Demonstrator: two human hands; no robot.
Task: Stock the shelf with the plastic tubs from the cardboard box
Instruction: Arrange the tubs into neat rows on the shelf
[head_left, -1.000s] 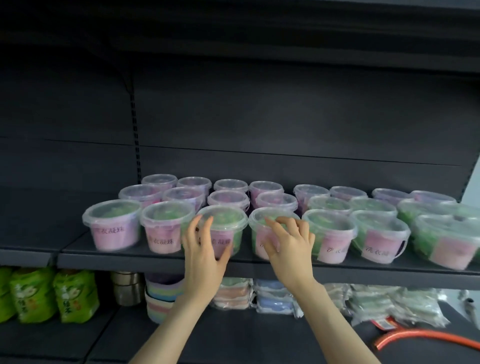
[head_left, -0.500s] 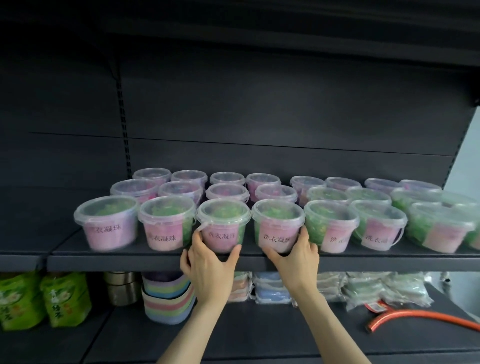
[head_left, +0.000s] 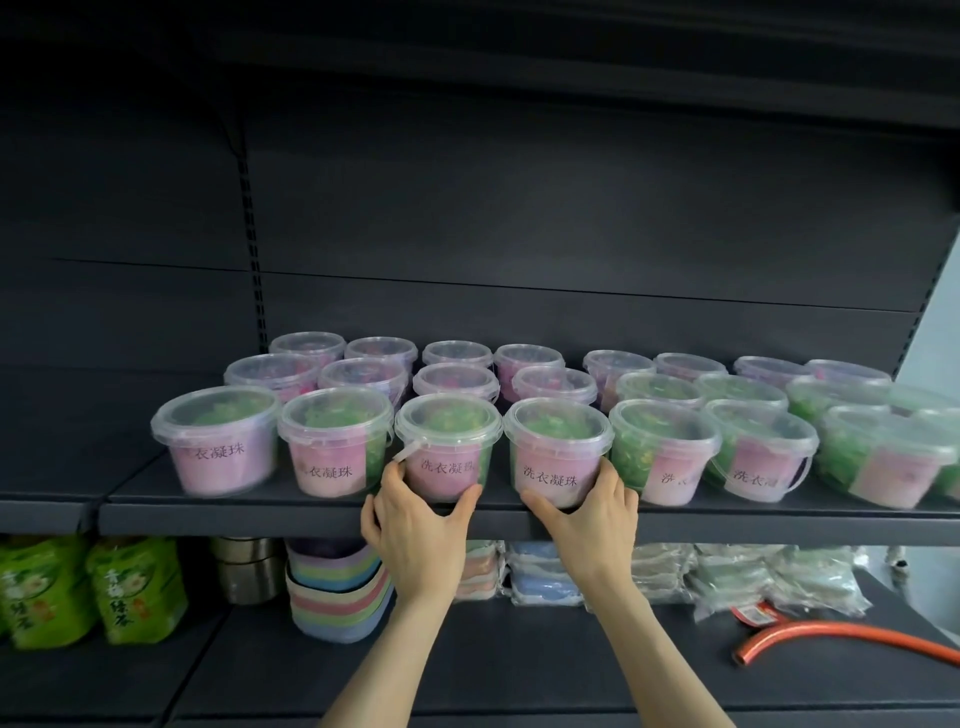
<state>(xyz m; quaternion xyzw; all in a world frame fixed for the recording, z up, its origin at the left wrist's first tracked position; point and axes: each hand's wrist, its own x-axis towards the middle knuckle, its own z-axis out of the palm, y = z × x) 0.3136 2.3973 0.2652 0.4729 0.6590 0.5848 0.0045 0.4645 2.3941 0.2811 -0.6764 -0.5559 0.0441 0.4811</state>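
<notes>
Several clear plastic tubs with pink labels stand in three rows on the dark shelf (head_left: 260, 519). My left hand (head_left: 415, 525) grips the base of the third front-row tub (head_left: 448, 441), thumb on its right side. My right hand (head_left: 592, 514) grips the base of the fourth front-row tub (head_left: 557, 447), thumb on its left side. Both tubs sit upright at the shelf's front edge. The cardboard box is out of view.
On the lower shelf stand green pouches (head_left: 135, 587), metal tins (head_left: 247, 569), stacked pastel bowls (head_left: 337, 592) and bagged goods (head_left: 753, 577). An orange hose (head_left: 831, 636) lies at the right. A dark back panel rises behind the tubs.
Both hands came down from the tubs' lids to their bases a second ago and stay wrapped there. The view has shifted slightly.
</notes>
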